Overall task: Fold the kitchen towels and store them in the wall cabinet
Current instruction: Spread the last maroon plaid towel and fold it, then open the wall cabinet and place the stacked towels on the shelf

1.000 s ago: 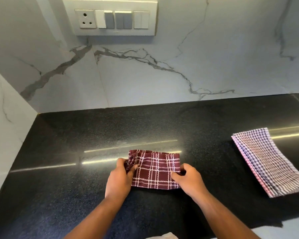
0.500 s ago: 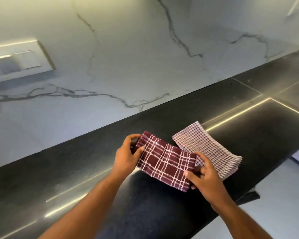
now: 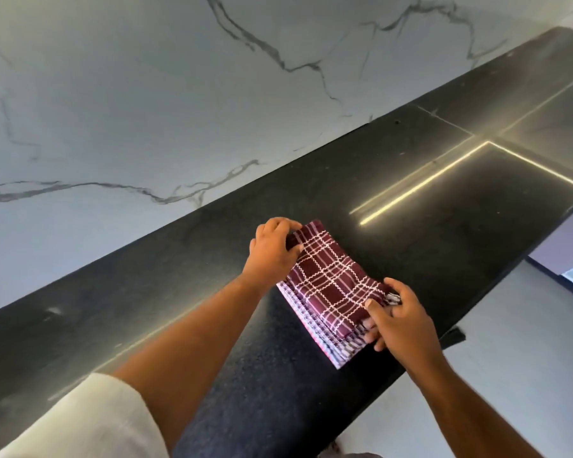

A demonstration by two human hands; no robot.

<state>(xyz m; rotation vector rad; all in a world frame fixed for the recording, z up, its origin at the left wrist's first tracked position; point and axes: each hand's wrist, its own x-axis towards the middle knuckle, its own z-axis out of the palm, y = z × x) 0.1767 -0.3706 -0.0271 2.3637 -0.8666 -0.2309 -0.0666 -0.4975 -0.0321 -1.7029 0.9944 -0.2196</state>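
Note:
A folded maroon towel with white checks (image 3: 331, 279) lies on top of a folded purple-and-white checked towel (image 3: 336, 350), whose edges stick out at the near side. Both are on the black countertop (image 3: 444, 233). My left hand (image 3: 272, 251) pinches the far left corner of the maroon towel. At the stack's near right end, my right hand (image 3: 401, 320) grips the towels, thumb on top and fingers curled under the edge.
A white marble-patterned wall (image 3: 146, 110) runs behind the countertop. The counter's front edge runs diagonally at the right, with grey floor (image 3: 526, 342) beyond it. No wall cabinet is in view.
Both hands carried the maroon towel to the right and laid it on the purple checked towel. The view swung right, and the switch panel left the frame.

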